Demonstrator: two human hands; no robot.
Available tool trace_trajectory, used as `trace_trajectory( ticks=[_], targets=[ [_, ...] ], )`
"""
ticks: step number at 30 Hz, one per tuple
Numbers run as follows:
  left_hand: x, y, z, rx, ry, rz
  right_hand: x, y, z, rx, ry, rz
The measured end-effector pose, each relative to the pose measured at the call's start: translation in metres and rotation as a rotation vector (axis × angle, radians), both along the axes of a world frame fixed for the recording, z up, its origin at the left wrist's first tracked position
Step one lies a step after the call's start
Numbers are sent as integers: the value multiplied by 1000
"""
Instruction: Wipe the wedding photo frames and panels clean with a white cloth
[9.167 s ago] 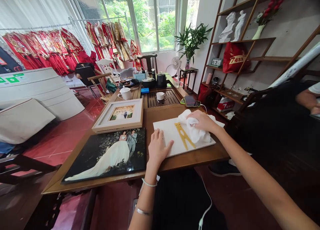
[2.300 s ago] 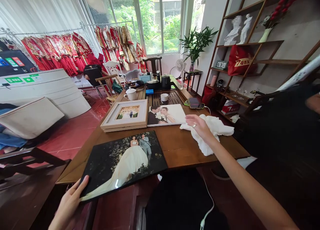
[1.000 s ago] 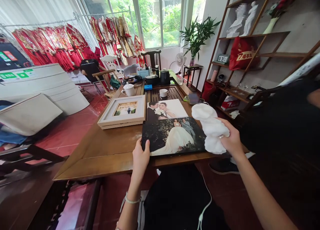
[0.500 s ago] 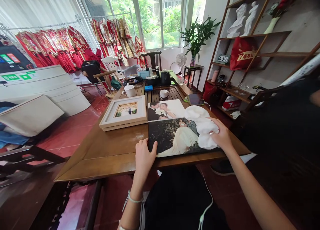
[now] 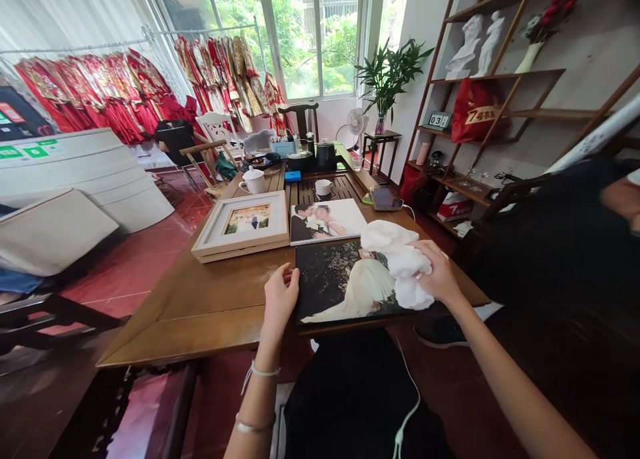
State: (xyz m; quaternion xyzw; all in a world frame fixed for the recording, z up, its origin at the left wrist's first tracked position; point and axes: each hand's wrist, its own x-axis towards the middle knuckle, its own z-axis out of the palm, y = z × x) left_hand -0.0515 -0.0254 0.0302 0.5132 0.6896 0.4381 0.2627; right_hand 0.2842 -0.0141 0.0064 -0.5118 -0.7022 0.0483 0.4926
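Observation:
A dark photo panel (image 5: 327,272), printed with a figure in a long pale gown, lies at the near edge of the wooden table (image 5: 215,312). My left hand (image 5: 281,292) is at its left edge, fingers curled and thumb against the side. With my right hand (image 5: 440,276) I grip a bunched white cloth (image 5: 407,262) that lies over the panel's right part and hides some of the picture. Just behind is a lighter photo panel (image 5: 327,220) of a couple. To the left sits a pale framed picture (image 5: 245,226), apparently stacked on another frame.
A lidded white mug (image 5: 253,179), a white cup (image 5: 323,188), a blue box (image 5: 293,176) and a phone (image 5: 387,198) with a cable stand farther back. A person in dark clothes (image 5: 540,259) is close on the right, before a shelf (image 5: 505,76).
The dark panel has shifted slightly towards me, opening a small gap to the lighter one. My left thumb has moved off its face to the edge. The cloth now covers more of the pictured figures.

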Motion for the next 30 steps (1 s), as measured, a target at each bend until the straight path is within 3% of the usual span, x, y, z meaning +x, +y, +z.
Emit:
trace_trajectory(
  ticks=[5,9,13,16,25,30],
  targets=[
    [9,20,-28,98,-213,-19,-3,15,-4,27,20,-2],
    [11,25,-43,180,-183,-5,-4,23,-5,65,-13,2],
    [8,25,-41,214,-24,-3,-6,25,1,81,-132,18],
    [7,25,-39,245,46,-18,-7,20,8,43,-198,117],
    [5,28,-47,270,42,-26,-17,-13,28,-127,-428,308],
    [4,27,-45,241,72,-49,-19,12,24,-129,-504,111]
  ],
)
